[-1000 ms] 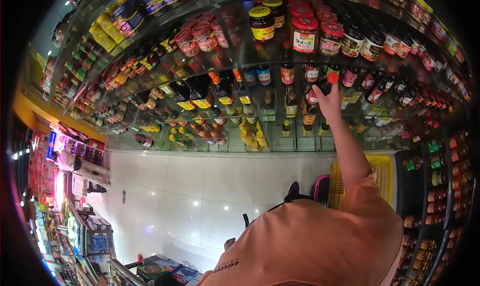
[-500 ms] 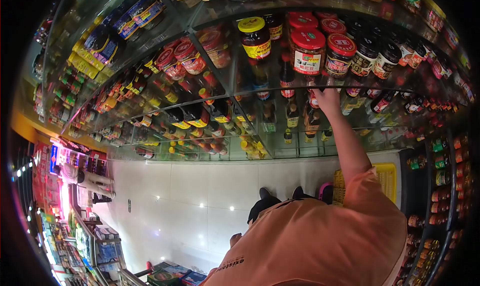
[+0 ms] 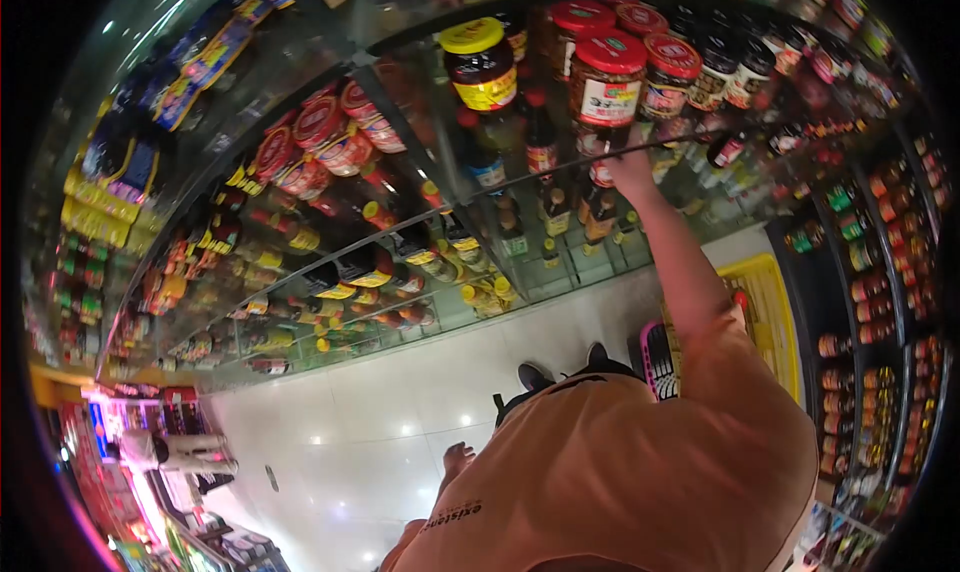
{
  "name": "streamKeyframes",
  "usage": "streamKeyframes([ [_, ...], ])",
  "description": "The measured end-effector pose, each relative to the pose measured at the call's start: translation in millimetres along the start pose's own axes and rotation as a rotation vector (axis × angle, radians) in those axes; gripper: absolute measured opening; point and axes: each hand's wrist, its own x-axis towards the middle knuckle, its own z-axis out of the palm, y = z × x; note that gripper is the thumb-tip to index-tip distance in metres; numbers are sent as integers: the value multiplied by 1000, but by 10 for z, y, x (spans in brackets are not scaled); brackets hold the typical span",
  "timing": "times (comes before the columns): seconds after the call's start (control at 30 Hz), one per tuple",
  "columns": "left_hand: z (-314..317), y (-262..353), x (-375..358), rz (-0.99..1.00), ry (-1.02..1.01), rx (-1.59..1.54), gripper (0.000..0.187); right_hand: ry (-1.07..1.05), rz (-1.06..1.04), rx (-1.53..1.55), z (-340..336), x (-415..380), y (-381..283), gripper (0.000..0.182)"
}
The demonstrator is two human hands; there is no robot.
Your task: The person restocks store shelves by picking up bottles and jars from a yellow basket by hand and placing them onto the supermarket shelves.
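My right hand [image 3: 628,170] reaches to the front edge of a glass shelf [image 3: 560,172], just below a red-lidded jar [image 3: 608,77] with a white label. Its fingers overlap the shelf edge and a red-labelled bottle [image 3: 601,174] on the tier below. Motion blur smears them, and I cannot tell whether they grip anything. Left of that jar stands a dark jar with a yellow lid [image 3: 478,64]; a smaller red-lidded jar [image 3: 670,77] is on its right. Low at my side hangs my left hand [image 3: 458,459], holding nothing, its fingers loosely apart.
Glass shelves packed with jars and bottles [image 3: 350,272] run along the front and left. A yellow crate [image 3: 775,302] and a pink-edged basket [image 3: 658,357] sit on the floor at my right, beside a dark rack [image 3: 870,272]. Another person [image 3: 175,452] stands far left.
The view has turned, so the shelves slant up to the right. My right hand stays at the same shelf edge. More of my left hand and forearm shows beside my shirt.
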Motion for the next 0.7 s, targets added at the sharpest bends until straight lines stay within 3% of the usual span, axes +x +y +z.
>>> streamKeyframes([
  [0.03, -108, 196, 36, 4, -25, 21, 45, -34, 52, 129, -24, -96, 21, 51],
  [0.07, -211, 359, 79, -135, 0, -169, 46, -60, 104, 260, -21, -217, 20, 55],
  [0.1, -283, 481, 124, -276, 24, -348, 47, 75, 11, -79, -38, -420, 58, 56],
  [0.13, -333, 538, 203, -276, -10, -300, 47, 206, -67, -430, -92, -696, 112, 57],
  [0.2, -366, 557, 350, -368, 45, -577, 48, 48, -19, -500, -296, -1314, 141, 51],
  [0.23, -352, 468, 488, -342, 39, -518, 49, -66, 23, -479, -440, -1627, 147, 48],
  [0.27, -369, 453, 545, -358, 14, -470, 49, -43, 70, -501, -624, -1966, 236, 48],
  [0.33, -390, 542, 655, 263, -260, 850, 48, -305, 88, -664, -1013, -2557, 517, 38],
  [0.37, -408, 776, 508, 262, -278, 880, 48, -289, 120, -665, -1250, -2834, 666, 38],
  [0.43, -348, 1130, 380, 247, -296, 809, 47, -222, 443, -625, -1779, -3376, 882, 32],
  [0.5, -170, 1438, 367, 235, -306, 727, 46, 103, 671, -854, -2227, -3702, 986, 23],
  [0.57, 39, 1748, 274, 211, -309, 645, 46, 279, 786, -855, -2778, -4163, 1348, 21],
  [0.63, 268, 1939, 249, 185, -302, 554, 45, 314, 1138, -826, -3257, -4365, 1400, 29],
  [0.7, 490, 2126, 215, 158, -285, 458, 44, 322, 1224, -842, -3623, -4598, 1595, 38],
])
